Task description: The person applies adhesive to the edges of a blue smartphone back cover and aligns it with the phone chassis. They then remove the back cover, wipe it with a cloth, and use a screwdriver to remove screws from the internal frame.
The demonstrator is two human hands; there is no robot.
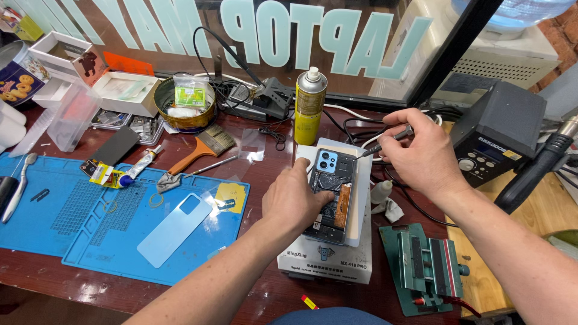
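Both hands work an opened phone (330, 195) on a white box (328, 253): left hand (295, 198) pressing it flat, right hand (421, 153) pinching a thin tool (385, 142) at its top edge, the removed back cover (174, 229) lying on the blue mat (90, 210), reassembly not begun.

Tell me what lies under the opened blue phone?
The opened blue phone lies on a white box-shaped heating pad. The left hand covers its left edge.
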